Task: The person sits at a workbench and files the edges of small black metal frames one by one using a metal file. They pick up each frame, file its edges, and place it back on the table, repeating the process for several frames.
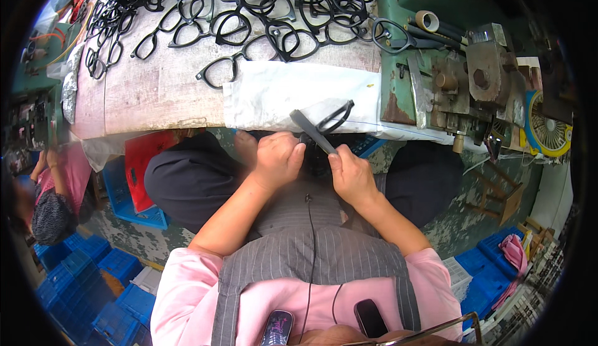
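Observation:
A black eyeglass frame (344, 114) is held over my lap, just off the table's near edge; one rim shows and the rest is hidden behind my fingers. My left hand (274, 159) is closed, pinching the frame's hidden end. A flat dark-grey bar (311, 131), which looks like a file, lies slantwise across the frame. My right hand (355, 175) grips the bar's lower end between thumb and fingers. Whether the bar touches the rim I cannot tell. A white sheet (299, 87) covers the table edge beyond my hands.
Many black eyeglass frames (249, 25) lie heaped on the wooden table (162, 97). At right stand a green machine (398, 84) with a metal clamp (486, 66) and a yellow-rimmed fan (548, 125). Blue crates (75, 277) sit on the floor; another person (62, 184) sits at far left.

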The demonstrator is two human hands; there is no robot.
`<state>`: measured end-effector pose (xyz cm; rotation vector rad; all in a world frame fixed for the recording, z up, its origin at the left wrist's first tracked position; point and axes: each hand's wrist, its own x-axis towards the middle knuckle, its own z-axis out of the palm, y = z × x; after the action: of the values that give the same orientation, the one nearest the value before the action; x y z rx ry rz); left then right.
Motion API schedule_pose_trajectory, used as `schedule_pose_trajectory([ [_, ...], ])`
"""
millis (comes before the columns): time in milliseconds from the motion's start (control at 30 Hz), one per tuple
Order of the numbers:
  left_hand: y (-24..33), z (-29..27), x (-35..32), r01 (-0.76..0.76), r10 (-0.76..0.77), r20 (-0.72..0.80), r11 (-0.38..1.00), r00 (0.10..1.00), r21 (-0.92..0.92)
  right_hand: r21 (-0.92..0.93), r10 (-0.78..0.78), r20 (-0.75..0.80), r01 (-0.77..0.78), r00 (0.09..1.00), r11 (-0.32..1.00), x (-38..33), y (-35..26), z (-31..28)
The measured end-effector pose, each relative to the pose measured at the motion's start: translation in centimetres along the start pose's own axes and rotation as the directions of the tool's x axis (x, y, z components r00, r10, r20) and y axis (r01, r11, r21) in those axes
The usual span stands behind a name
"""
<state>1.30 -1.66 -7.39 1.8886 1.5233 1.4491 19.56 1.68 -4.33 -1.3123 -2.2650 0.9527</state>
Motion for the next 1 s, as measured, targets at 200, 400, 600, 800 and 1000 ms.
schedule_pose_trajectory([
  [200, -0.1, 0.4, -0.4, -0.011, 0.011, -0.02, 1.0, 1.0, 0.013, 0.013, -0.093, -0.018, 0.094, 0.995, 0.996, 0.3, -0.2, 0.8],
  [400, 0.1, 1.0, -0.4, -0.071, 0.074, -0.093, 0.997, 0.993, 0.027, -0.006, -0.083, -0.07, 0.083, 0.994, 0.997, -0.6, 0.4, 1.0],
  [600, -0.1, 0.9, -0.5, -0.109, 0.113, -0.05, 0.991, 0.992, 0.071, -0.007, -0.097, -0.044, 0.096, 0.994, 0.995, -0.6, 0.8, 0.8],
  [800, 0.5, 1.1, -0.5, -0.092, 0.095, -0.025, 0.992, 0.995, 0.088, -0.067, -0.052, -0.076, 0.047, 0.996, 0.997, -0.9, 1.3, 0.8],
  [1000, 0.6, 1.1, -0.6, -0.064, 0.067, -0.053, 0.995, 0.996, 0.073, -0.029, -0.143, -0.098, 0.141, 0.985, 0.99, -0.6, 1.3, 1.3],
])
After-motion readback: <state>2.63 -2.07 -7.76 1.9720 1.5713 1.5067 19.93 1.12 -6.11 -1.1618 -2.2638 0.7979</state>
